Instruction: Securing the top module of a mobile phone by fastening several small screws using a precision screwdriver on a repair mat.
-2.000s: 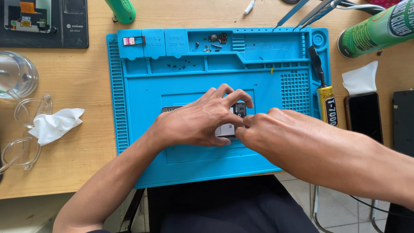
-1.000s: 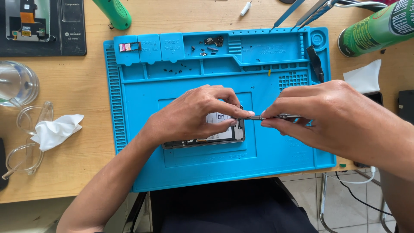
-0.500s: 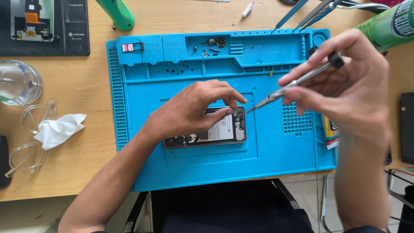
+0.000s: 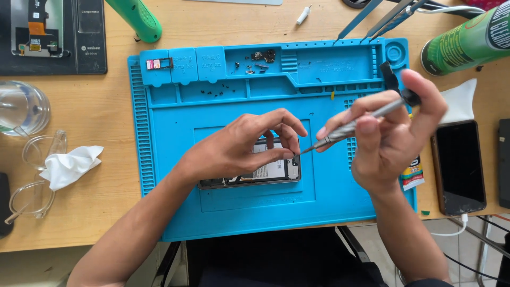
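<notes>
Opened phone (image 4: 265,172) lies on work mat (image 4: 170,212), under left hand (image 4: 239,149). Right hand (image 4: 393,138), to its right, holds screwdriver (image 4: 353,125); tip meets left fingertips. Second phone (image 4: 459,165) right of right hand; tissue (image 4: 69,165) and glasses (image 4: 32,180) far left of left hand

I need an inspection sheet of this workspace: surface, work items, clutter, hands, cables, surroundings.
Surface: blue mat on wooden desk.
Work items: opened phone flat on the mat; screwdriver, tip at its right edge.
Clutter: green can, glasses, tissue, black phone, tiny screws in the mat's trays.
Hands: left hand steadies the phone; right hand grips the screwdriver.
Cables: white cable at the black phone.
Surroundings: nothing seen.
</notes>
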